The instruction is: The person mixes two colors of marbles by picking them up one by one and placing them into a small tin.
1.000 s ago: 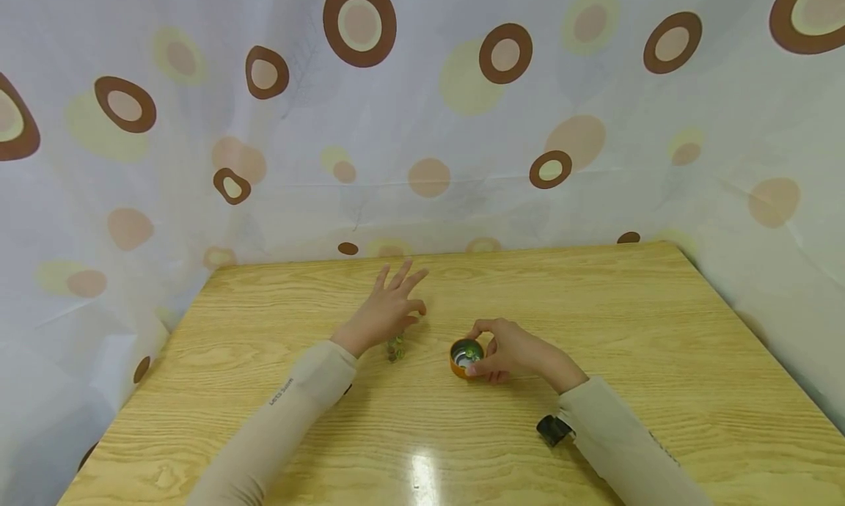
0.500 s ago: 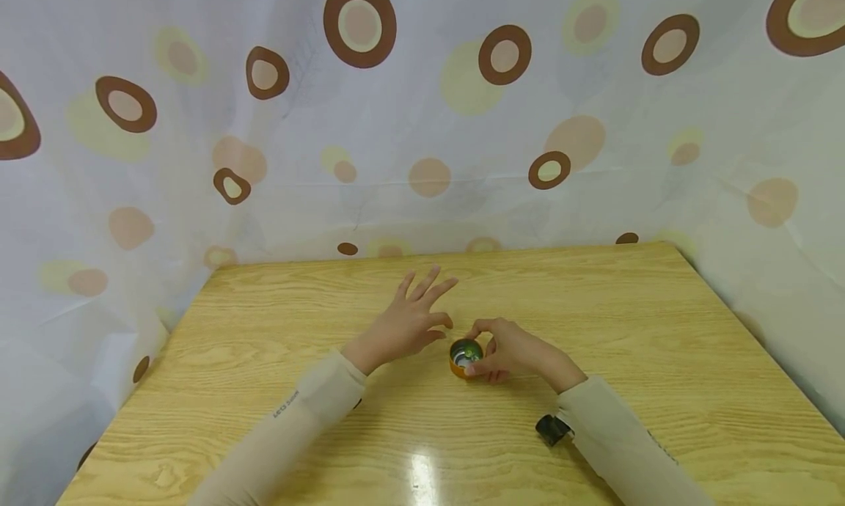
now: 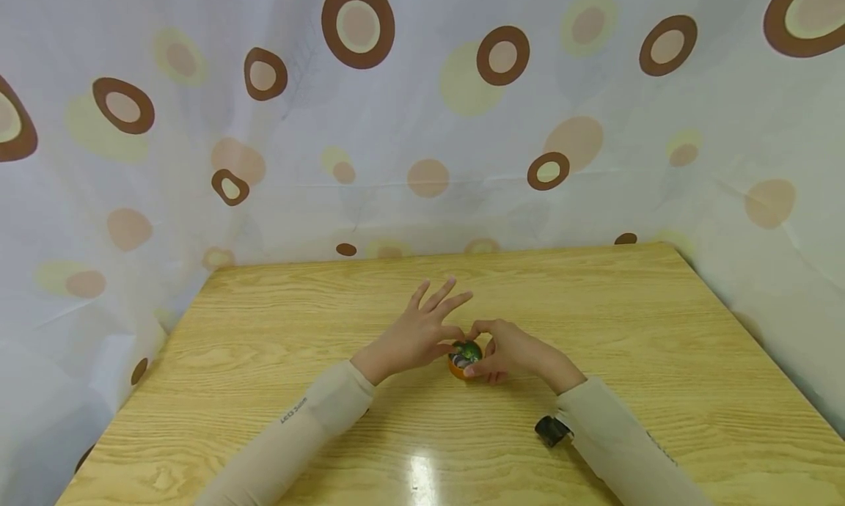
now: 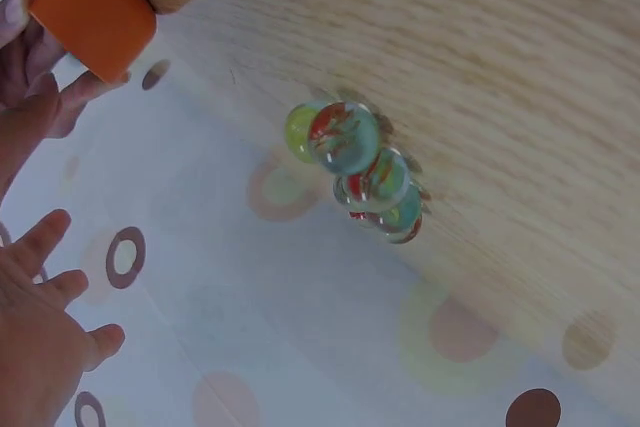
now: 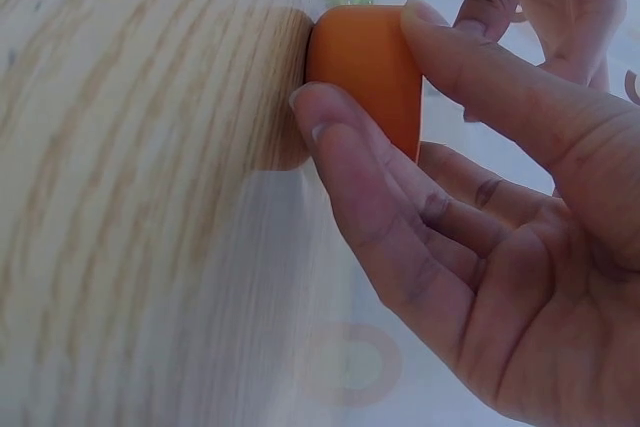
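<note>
Upright on the table is a small orange cup (image 5: 365,62) with a shiny inside, where greenish glass shows in the head view. My right hand (image 3: 515,352) grips it by the side, thumb and fingers around its wall. Over the cup's mouth, my left hand (image 3: 416,337) pinches what looks like a small glass marble between thumb and forefinger, mostly hidden. The other left fingers (image 4: 65,287) are spread. Several clear glass marbles (image 4: 378,182) with red, green and yellow swirls lie clustered on the table; the left arm hides them in the head view.
The wooden tabletop (image 3: 561,293) ends at a pale curtain (image 3: 396,125) with brown and cream rings, which hangs behind it and along both sides. A black wrist mount (image 3: 551,430) sits at the right sleeve's cuff.
My left hand has moved right from near the marbles, and its thumb and forefinger now reach the cup's mouth. The right hand and cup have stayed in place.
</note>
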Available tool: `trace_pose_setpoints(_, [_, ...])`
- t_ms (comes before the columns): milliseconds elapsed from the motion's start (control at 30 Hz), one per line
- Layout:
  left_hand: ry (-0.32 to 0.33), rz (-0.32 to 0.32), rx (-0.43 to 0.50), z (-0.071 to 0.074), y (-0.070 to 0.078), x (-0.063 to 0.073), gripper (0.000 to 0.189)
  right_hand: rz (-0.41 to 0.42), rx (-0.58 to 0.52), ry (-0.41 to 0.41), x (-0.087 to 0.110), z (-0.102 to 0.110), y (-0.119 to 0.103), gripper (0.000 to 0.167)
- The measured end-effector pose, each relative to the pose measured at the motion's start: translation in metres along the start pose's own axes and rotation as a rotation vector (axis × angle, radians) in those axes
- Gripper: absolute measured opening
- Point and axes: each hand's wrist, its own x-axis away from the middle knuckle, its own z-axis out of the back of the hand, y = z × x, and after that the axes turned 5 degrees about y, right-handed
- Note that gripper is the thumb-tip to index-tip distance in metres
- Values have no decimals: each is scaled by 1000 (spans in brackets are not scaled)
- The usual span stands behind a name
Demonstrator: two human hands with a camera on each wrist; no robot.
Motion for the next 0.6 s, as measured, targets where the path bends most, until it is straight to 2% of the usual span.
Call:
trace_pose_setpoints(133, [0,7,-8,-2,-1,1,32,-9,2,-1,-1,-1,0,50])
trace_pose_setpoints(267, [23,11,-21,-1,-4,2,28,-23,-5,6,-1,-1,-1,48])
trace_pose_setpoints(433, [52,25,-22,2,-8,4,26,-28,7,16,-1,-1,-2,50])
trace_pose_setpoints(600, [50,50,-38,8,-15,7,25,-37,17,18,-1,-2,-1,48])
